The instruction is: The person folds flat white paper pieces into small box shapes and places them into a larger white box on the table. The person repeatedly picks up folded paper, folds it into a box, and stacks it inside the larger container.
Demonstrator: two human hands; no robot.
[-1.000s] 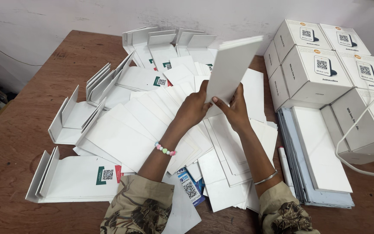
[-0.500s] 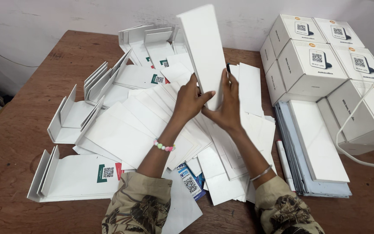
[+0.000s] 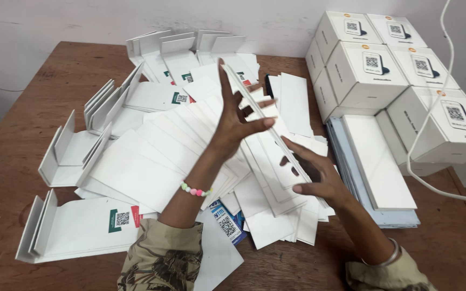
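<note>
Between left hand [image 3: 237, 121] and right hand [image 3: 319, 175], lightly pinched: thin white card [image 3: 262, 116] (edge-on, tilted)

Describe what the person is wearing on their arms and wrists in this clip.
Both arms show camouflage-patterned sleeves pushed up near the elbows. The left hand has a pastel bead bracelet on its wrist; the right hand has a plain silver metal bangle. No gloves or rings visible.

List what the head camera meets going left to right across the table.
Folded white card trays → spread of flat white cards → left hand → white panel held edge-on → right hand → flat white sheet stack → white boxes.
</note>
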